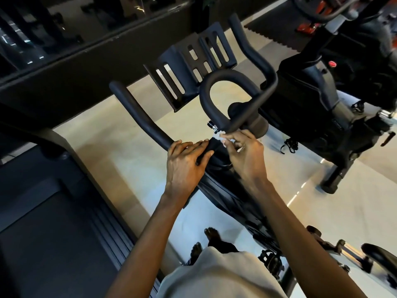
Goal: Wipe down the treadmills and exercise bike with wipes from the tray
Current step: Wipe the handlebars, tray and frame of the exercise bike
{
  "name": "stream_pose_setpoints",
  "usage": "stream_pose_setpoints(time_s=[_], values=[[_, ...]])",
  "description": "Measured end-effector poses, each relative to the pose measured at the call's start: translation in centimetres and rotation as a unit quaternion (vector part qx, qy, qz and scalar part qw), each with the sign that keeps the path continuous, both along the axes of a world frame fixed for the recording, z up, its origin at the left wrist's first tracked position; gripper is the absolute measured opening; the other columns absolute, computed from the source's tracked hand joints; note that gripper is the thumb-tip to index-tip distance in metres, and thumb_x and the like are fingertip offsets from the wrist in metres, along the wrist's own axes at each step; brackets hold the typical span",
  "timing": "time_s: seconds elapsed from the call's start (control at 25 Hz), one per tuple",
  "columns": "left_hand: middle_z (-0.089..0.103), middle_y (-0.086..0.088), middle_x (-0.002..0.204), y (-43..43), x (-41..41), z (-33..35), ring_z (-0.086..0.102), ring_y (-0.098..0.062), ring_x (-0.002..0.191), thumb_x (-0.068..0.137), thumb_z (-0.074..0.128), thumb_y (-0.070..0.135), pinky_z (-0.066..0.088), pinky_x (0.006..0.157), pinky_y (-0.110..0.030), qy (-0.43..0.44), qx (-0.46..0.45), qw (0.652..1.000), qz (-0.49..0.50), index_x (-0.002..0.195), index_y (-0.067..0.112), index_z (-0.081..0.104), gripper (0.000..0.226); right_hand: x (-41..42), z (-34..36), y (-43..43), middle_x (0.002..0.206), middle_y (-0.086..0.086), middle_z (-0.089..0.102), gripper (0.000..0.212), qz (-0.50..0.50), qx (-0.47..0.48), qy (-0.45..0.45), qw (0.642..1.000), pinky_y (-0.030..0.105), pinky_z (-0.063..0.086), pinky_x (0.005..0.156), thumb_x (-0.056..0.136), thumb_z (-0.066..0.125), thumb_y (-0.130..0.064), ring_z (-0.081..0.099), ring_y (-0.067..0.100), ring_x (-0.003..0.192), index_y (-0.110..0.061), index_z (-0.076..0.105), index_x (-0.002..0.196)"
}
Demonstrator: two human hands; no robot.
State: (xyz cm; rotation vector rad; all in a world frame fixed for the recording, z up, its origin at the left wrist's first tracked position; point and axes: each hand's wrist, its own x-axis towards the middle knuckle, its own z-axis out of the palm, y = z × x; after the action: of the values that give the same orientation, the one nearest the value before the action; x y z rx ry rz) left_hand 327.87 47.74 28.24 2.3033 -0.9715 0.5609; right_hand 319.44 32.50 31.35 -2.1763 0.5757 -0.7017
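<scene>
The left hand (187,162) lies along the black padded handlebar (139,112) of the black exercise bike (223,190), fingers on top, thumb tucked beneath, clamped on it. Just past its fingertips, the right hand (243,153) pinches a small crumpled white wipe (218,138) against the bar's centre. A dark treadmill deck (53,222) sits left of the left hand.

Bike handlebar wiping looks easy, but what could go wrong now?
1. The wipe is a small scrap pinched by the right hand; it might slip out or snag on the metal knob beside it.
2. The bare feet stand close to the pedal; a step could stub a toe.
3. The left hand grips the handlebar, so that patch may get missed.
</scene>
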Motion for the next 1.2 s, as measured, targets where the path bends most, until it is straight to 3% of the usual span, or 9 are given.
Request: stream_pose_setpoints(time_s=[0.16,0.28,0.44,0.52,0.64,0.8,0.96,1.12,1.2], values=[[0.078,0.005,0.099,-0.5,-0.1,0.0,0.073,-0.017,0.097,0.091,0.072,0.042,0.040,0.104,-0.038,-0.013,-0.002,1.000,0.009,0.113,0.023,0.077,0.030,1.8,1.3,-2.9,0.105,-0.001,0.065,0.015,-0.093,0.007,-0.028,0.995,0.005,0.046,0.075,0.093,0.070,-0.017,0.060,-0.003,0.085,-0.019,0.076,0.106],[0.078,0.001,0.102,-0.6,-0.2,-0.3,0.072,-0.022,0.104,0.092,0.071,0.040,0.037,0.111,-0.042,-0.008,-0.003,1.000,0.016,0.115,0.021,0.076,0.030,1.4,0.4,-0.3,0.106,-0.002,0.064,0.015,-0.076,0.006,-0.023,0.997,0.001,0.042,0.071,0.093,0.069,-0.012,0.058,-0.009,0.080,-0.018,0.076,0.106],[0.077,-0.003,0.106,-1.5,-1.0,0.5,0.070,-0.027,0.110,0.095,0.066,0.036,0.021,0.120,-0.058,0.026,0.028,0.999,0.030,0.122,0.019,0.072,0.032,0.8,0.0,-0.7,0.103,-0.009,0.064,0.014,-0.014,-0.001,-0.025,1.000,0.009,0.048,0.074,0.093,0.070,-0.016,0.063,0.000,0.081,-0.022,0.077,0.103],[0.077,-0.002,0.102,-2.2,-1.3,0.9,0.071,-0.023,0.105,0.097,0.064,0.036,0.014,0.122,-0.060,0.047,0.038,0.997,0.037,0.127,0.020,0.069,0.034,1.8,0.9,-3.3,0.104,-0.005,0.065,0.013,-0.046,0.001,-0.028,0.999,0.010,0.049,0.077,0.094,0.070,-0.019,0.061,-0.001,0.083,-0.022,0.076,0.104],[0.076,0.000,0.104,-3.2,-1.5,0.8,0.070,-0.020,0.105,0.100,0.056,0.042,0.010,0.122,-0.058,0.068,0.045,0.995,0.052,0.133,0.021,0.064,0.039,3.1,1.2,-4.9,0.104,-0.006,0.065,0.013,-0.097,0.012,-0.042,0.994,0.024,0.055,0.084,0.094,0.069,-0.019,0.063,0.003,0.085,-0.022,0.076,0.104],[0.073,0.000,0.108,-4.6,-2.4,0.1,0.064,-0.023,0.112,0.102,0.053,0.041,0.019,0.117,-0.053,0.061,0.024,0.994,0.092,0.131,0.020,0.064,0.038,1.0,-0.2,-3.0,0.107,-0.001,0.067,0.016,0.008,0.011,-0.029,1.000,0.010,0.049,0.079,0.093,0.069,-0.012,0.061,0.000,0.083,-0.018,0.077,0.106],[0.072,0.003,0.107,-5.3,-2.9,-0.8,0.060,-0.023,0.098,0.104,0.052,0.041,0.035,0.102,-0.044,0.030,0.012,0.991,0.127,0.132,0.020,0.064,0.038,2.3,0.4,-5.3,0.104,-0.006,0.068,0.015,0.063,0.029,-0.063,0.996,0.024,0.056,0.085,0.092,0.071,-0.012,0.067,0.003,0.087,-0.018,0.077,0.105],[0.072,0.006,0.105,-5.3,-3.0,-1.1,0.056,-0.019,0.092,0.102,0.054,0.046,0.036,0.094,-0.037,0.033,0.005,0.989,0.143,0.133,0.024,0.065,0.039,4.8,2.0,-5.6,0.107,-0.005,0.068,0.017,0.152,-0.006,-0.037,0.988,0.025,0.053,0.093,0.093,0.068,-0.011,0.066,0.006,0.096,-0.019,0.077,0.105],[0.071,0.007,0.105,-5.4,-3.0,-1.1,0.055,-0.018,0.092,0.102,0.054,0.046,0.034,0.094,-0.036,0.032,0.006,0.988,0.153,0.133,0.024,0.065,0.039,4.8,2.4,-6.5,0.108,-0.005,0.067,0.017,0.214,-0.027,0.003,0.977,0.018,0.050,0.093,0.092,0.069,-0.009,0.064,0.005,0.094,-0.017,0.077,0.105]])
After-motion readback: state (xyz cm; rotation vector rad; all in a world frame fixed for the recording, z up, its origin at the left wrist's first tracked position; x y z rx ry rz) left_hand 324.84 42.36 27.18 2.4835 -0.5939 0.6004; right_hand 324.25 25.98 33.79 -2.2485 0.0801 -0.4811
